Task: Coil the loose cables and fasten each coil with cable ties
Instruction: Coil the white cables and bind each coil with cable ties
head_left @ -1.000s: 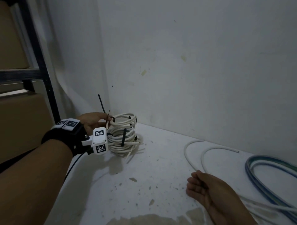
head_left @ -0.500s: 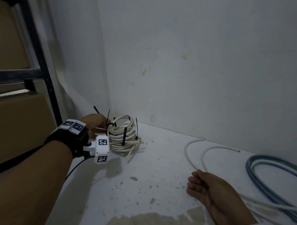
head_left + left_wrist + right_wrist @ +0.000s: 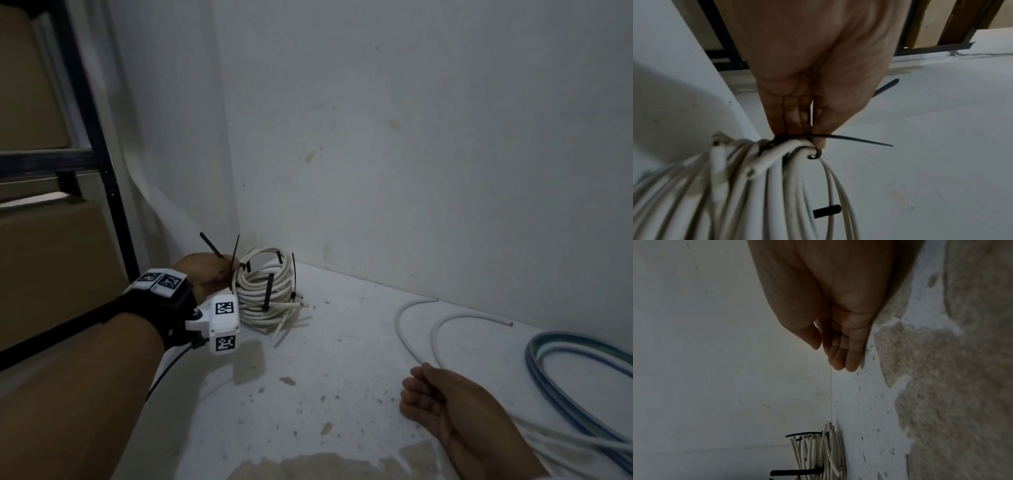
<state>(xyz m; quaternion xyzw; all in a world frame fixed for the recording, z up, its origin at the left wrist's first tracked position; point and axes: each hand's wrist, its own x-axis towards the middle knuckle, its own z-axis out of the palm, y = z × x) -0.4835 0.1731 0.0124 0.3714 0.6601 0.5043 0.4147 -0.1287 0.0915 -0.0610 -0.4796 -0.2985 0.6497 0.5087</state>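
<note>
A white cable coil (image 3: 265, 291) bound with several black cable ties sits in the floor corner by the wall. My left hand (image 3: 209, 274) grips its left edge, thumb and fingers pinching the bundled strands (image 3: 777, 155) at a black cable tie (image 3: 849, 138) whose tail sticks out. Another tie's thick end (image 3: 267, 291) stands up on the coil's front. My right hand (image 3: 442, 401) hovers low over the floor at lower right, fingers loosely curled, holding nothing (image 3: 840, 353). The coil (image 3: 818, 454) shows far off in the right wrist view.
A loose white cable (image 3: 442, 329) curves on the floor right of the coil. A blue-green cable loop (image 3: 561, 370) lies at far right. A black metal shelf frame (image 3: 92, 137) with cardboard boxes (image 3: 51, 267) stands on the left. Walls close the corner.
My left hand has lowered the coil and shifted it right, into the corner on the floor. The right hand has stayed where it was.
</note>
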